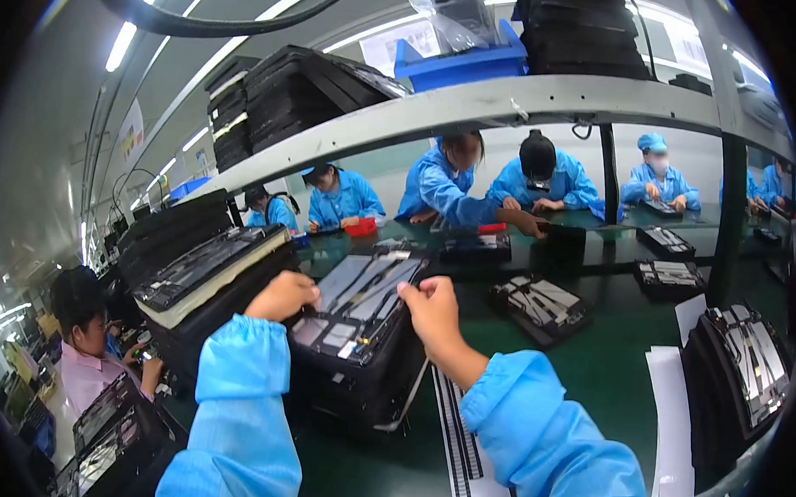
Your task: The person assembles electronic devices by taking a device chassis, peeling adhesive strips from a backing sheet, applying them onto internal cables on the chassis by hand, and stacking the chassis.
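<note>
In front of me a black tray [324, 351] tops a stack of black trays. Flat dark and silvery panels with thin ribbon-like strips [365, 287] lie in it. My left hand [282, 295] is closed at the tray's left edge, its fingertips partly hidden. My right hand [437, 317] has thumb and forefinger pinched on the tray's right edge, with the other fingers curled. Both forearms wear light blue sleeves.
More black stacks stand left [211, 262] and right [748, 361]. Another loaded tray [542, 306] lies on the green table [601, 373]. White strips [670, 420] lie at right. A grey shelf [475, 101] crosses overhead. Several people in blue work opposite; a person in pink [90, 373] sits at left.
</note>
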